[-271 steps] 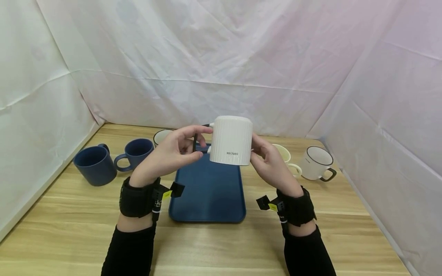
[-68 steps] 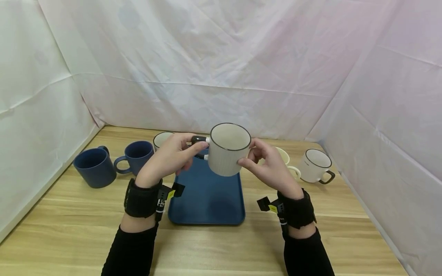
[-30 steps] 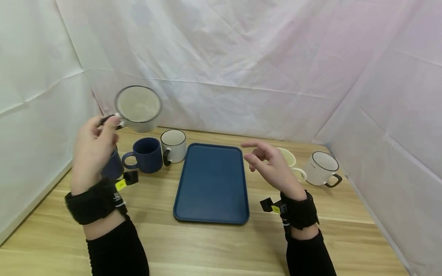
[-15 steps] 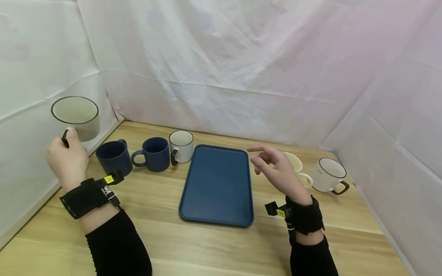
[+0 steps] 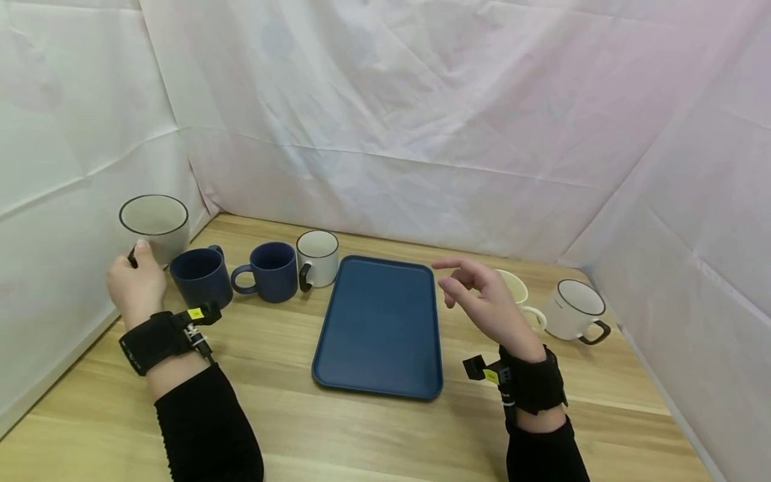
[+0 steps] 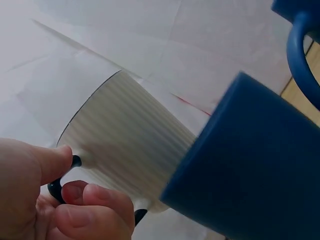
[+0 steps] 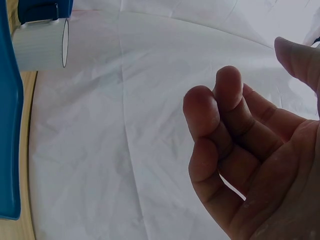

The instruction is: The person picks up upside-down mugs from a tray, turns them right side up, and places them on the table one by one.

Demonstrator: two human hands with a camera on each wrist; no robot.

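Left hand [image 5: 135, 284] grips the ribbed mug [image 5: 154, 227] by its handle, upright, just left of the blue mug [image 5: 201, 276]. Right hand [image 5: 484, 304] hangs loosely curled, empty.

No legible text, brand, number or sign in any view. The small yellow tags on the black wrist straps [image 5: 155, 341] carry dark marks too small to read in the head view. The white ribbed ceramic mug with a dark rim [image 5: 154, 226] shows no lettering on its visible side, in the head view or the left wrist view.
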